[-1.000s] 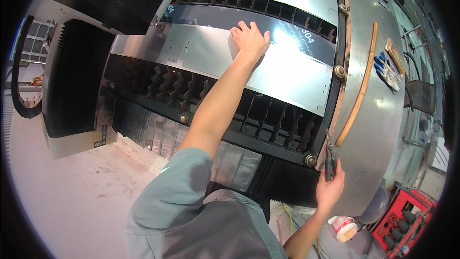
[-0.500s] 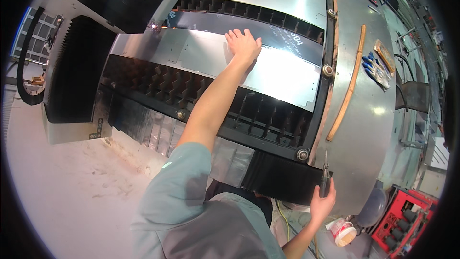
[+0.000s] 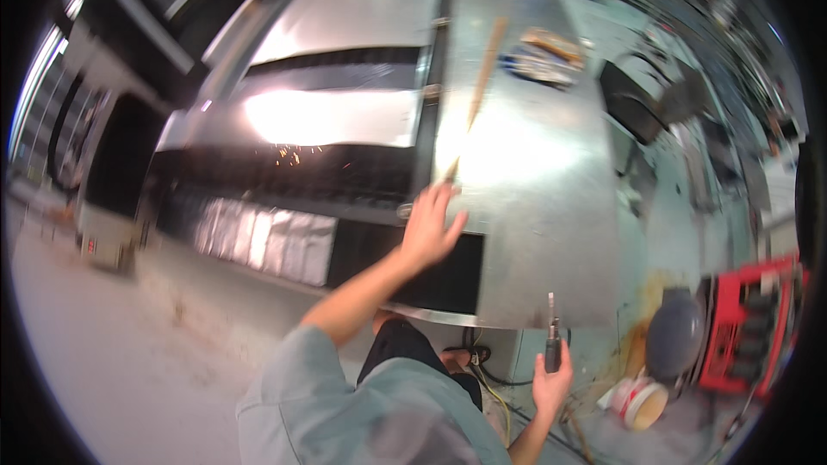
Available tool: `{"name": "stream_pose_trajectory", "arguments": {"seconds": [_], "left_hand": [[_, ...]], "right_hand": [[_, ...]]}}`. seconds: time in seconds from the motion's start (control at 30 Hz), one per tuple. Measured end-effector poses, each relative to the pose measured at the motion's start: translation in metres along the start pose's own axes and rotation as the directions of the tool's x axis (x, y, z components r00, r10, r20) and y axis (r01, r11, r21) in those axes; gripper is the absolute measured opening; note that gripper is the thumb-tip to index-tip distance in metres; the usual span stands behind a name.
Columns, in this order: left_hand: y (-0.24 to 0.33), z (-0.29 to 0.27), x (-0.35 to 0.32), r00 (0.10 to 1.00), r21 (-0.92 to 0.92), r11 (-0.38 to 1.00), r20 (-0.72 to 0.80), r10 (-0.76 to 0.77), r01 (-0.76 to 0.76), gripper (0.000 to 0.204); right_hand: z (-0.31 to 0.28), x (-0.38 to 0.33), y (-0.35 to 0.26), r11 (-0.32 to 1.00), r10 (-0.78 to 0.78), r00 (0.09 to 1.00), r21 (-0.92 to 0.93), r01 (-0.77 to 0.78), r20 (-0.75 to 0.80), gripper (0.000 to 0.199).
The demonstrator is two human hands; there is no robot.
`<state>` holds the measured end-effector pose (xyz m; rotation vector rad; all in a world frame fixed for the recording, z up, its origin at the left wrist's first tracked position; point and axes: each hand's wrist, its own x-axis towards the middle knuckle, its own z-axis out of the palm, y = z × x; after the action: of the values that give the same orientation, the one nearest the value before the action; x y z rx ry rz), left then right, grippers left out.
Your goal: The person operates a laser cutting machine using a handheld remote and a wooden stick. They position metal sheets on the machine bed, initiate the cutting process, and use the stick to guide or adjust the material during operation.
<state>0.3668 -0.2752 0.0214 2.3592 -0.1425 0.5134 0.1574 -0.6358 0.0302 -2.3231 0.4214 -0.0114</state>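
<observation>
Pressing my left hand (image 3: 429, 228) flat, fingers spread, against the near edge of the big sheet-metal tabletop (image 3: 551, 207); that grip is open, closed on nothing, palm resting where the bright panel meets the dark opening (image 3: 431, 271) below it. Right hand (image 3: 551, 383) low by my side, wrapped shut around a slim dark hand tool (image 3: 552, 344), its thin metal tip pointing up, just below the tabletop's lower edge and apart from it. Long wooden stick (image 3: 481, 86) lies lengthwise on the sheet above my left fingertips, its near end close to them. Small orange sparks (image 3: 293, 155) show over the dark slotted bed to the left. Red crate (image 3: 748, 323) sits on the floor to the right, with a round grey stool seat (image 3: 674, 331) and a white bucket (image 3: 636, 400) beside it. Picture is motion-blurred; finer detail unreadable.
</observation>
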Motion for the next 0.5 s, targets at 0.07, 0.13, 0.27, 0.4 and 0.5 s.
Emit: {"name": "stream_pose_trajectory", "arguments": {"seconds": [0.07,0.13,0.27,0.4,0.5], "left_hand": [[0.075,0.033,-0.050,0.974,-0.132,0.991,0.219,0.052,-0.023,0.045],[0.130,0.061,-0.094,0.911,-0.292,0.956,0.381,0.156,-0.041,0.042],[0.190,0.088,-0.154,0.688,-0.519,0.855,0.622,0.373,0.007,0.041],[0.208,0.124,-0.162,0.414,-0.422,0.858,0.865,0.283,0.294,0.048],[0.225,0.163,-0.151,0.305,-0.319,0.810,0.935,0.183,0.493,0.055]], "right_hand": [[-0.027,-0.024,0.042,0.999,0.026,1.000,0.024,-0.026,-0.015,0.066],[-0.044,-0.047,0.081,0.982,0.120,0.993,0.147,-0.118,-0.006,0.064],[-0.054,-0.082,0.145,0.733,0.532,0.833,0.410,-0.543,0.152,0.042],[-0.060,-0.075,0.167,0.606,0.570,0.800,0.562,-0.563,0.187,0.053],[-0.077,-0.043,0.152,0.673,0.484,0.855,0.545,-0.501,0.187,0.058]]}}
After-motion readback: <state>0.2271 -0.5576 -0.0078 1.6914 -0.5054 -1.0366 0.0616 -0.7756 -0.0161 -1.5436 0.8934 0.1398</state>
